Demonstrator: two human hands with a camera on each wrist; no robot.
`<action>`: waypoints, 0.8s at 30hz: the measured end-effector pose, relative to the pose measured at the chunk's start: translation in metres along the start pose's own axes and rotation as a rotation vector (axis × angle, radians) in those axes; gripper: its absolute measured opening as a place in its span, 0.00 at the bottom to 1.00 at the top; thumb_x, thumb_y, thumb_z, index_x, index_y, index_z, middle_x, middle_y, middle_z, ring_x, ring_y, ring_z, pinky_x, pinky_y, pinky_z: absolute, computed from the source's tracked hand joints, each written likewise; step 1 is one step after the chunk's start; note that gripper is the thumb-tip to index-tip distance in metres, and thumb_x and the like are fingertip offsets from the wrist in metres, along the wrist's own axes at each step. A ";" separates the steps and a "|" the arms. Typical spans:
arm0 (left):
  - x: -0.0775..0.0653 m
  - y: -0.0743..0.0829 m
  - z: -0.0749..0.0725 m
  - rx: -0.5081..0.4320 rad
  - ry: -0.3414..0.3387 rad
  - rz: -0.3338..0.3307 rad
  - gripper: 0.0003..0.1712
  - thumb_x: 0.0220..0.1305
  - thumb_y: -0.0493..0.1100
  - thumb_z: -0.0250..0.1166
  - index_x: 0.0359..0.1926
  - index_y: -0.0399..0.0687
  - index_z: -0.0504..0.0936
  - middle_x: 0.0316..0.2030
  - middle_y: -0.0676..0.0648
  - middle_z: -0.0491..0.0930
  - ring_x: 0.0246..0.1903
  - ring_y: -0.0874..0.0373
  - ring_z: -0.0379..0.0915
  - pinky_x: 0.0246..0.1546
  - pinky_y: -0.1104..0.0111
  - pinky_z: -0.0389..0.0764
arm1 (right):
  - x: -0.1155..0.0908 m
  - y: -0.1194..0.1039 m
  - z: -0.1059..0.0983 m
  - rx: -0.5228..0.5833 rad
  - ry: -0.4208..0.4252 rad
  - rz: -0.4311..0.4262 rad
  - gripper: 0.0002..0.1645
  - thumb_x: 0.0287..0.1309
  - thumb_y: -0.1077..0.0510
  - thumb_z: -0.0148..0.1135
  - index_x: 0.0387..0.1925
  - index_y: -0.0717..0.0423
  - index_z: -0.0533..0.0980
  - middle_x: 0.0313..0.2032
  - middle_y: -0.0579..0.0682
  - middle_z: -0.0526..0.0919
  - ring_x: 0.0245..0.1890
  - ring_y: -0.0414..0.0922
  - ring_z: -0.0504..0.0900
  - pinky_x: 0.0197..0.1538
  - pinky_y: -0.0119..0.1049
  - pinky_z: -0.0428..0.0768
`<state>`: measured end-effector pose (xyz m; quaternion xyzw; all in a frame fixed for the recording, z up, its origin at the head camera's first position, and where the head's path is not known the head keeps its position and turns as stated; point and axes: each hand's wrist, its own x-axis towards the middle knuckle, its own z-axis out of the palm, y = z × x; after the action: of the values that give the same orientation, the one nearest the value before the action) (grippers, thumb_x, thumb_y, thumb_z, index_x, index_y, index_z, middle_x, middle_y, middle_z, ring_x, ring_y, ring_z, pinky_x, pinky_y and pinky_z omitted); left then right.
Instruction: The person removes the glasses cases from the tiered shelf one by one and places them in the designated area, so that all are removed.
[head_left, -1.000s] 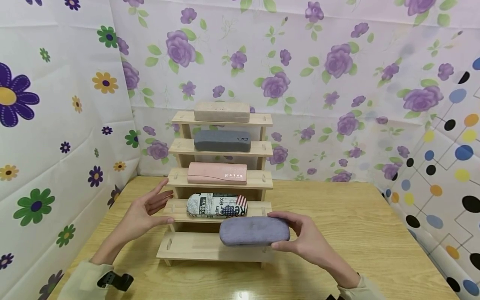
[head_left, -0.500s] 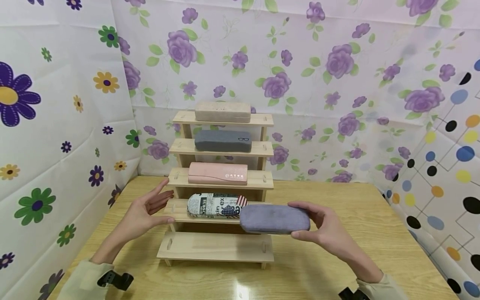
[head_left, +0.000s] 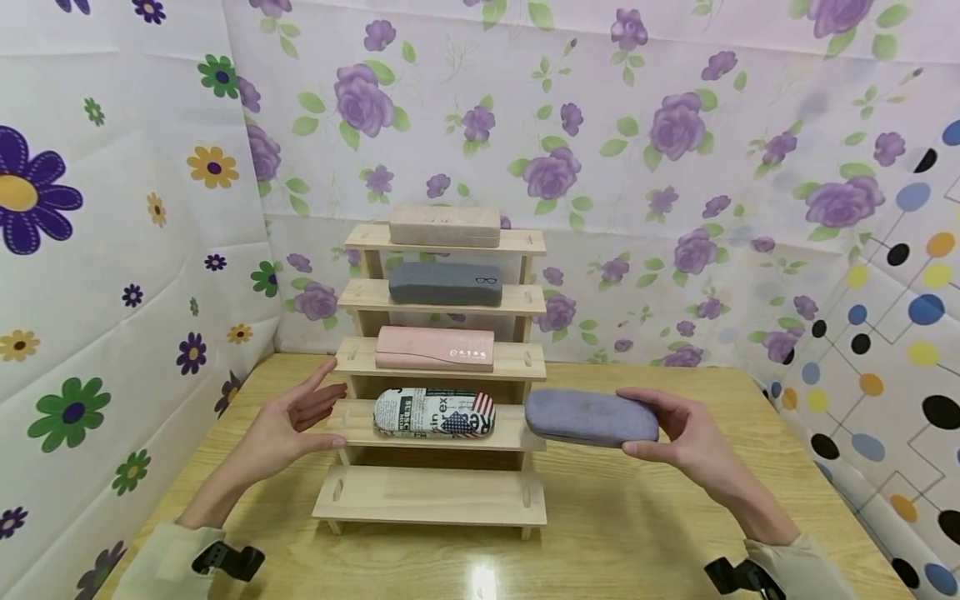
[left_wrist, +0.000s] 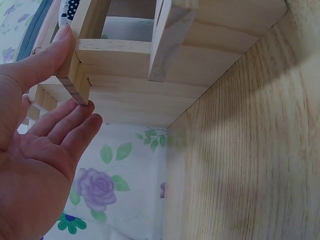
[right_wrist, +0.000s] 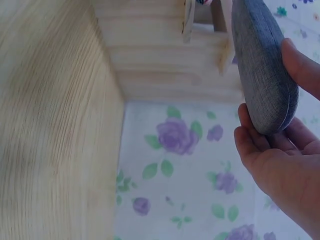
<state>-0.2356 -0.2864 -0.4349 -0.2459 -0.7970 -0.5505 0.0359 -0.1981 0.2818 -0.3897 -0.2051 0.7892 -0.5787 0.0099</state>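
Observation:
In the head view my right hand (head_left: 697,446) pinches one end of a purple-grey fabric glasses case (head_left: 592,417), with the thumb in front and fingers behind. The case hangs level just right of a tiered wooden display rack (head_left: 435,493), its left end close to the fourth tier. In the right wrist view the case (right_wrist: 265,70) is seen end-on between thumb and fingers. My left hand (head_left: 281,433) holds the rack's left side, thumb at the front edge of the fourth tier. In the left wrist view, its fingertips meet the edge of a board (left_wrist: 77,82).
Glasses cases stand on the upper tiers: beige (head_left: 445,227) on top, blue-grey (head_left: 438,284), pink (head_left: 431,347), then newspaper-print (head_left: 431,413). The bottom tier is bare. A wooden tabletop (head_left: 645,517) extends around the rack, with flowered cloth (head_left: 667,175) behind.
My right hand has carried the purple-grey case from in front of the rack's lower tiers up and right, beyond the rack's side. The left hand stays where it was.

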 end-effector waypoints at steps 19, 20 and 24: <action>0.000 -0.002 -0.003 0.009 -0.018 -0.017 0.64 0.56 0.32 0.81 0.86 0.59 0.53 0.68 0.30 0.72 0.68 0.37 0.68 0.63 0.64 0.78 | 0.005 0.031 -0.035 -0.034 0.030 0.045 0.39 0.65 0.62 0.74 0.74 0.63 0.70 0.70 0.64 0.72 0.60 0.38 0.80 0.52 0.34 0.87; 0.000 -0.002 -0.004 0.007 -0.021 -0.016 0.64 0.56 0.32 0.81 0.86 0.59 0.52 0.69 0.30 0.72 0.68 0.37 0.69 0.62 0.64 0.78 | 0.006 0.033 -0.035 -0.032 0.030 0.046 0.39 0.65 0.62 0.75 0.74 0.63 0.70 0.70 0.64 0.72 0.60 0.38 0.80 0.52 0.34 0.87; 0.000 -0.004 -0.006 -0.002 -0.040 -0.015 0.64 0.57 0.32 0.81 0.86 0.60 0.52 0.69 0.30 0.71 0.68 0.40 0.69 0.63 0.62 0.78 | 0.009 0.039 -0.038 -0.023 0.023 0.047 0.39 0.65 0.62 0.75 0.74 0.63 0.70 0.71 0.65 0.70 0.60 0.38 0.80 0.52 0.34 0.87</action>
<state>-0.2384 -0.2925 -0.4359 -0.2507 -0.7988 -0.5466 0.0155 -0.2279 0.3231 -0.4108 -0.1798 0.8006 -0.5714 0.0122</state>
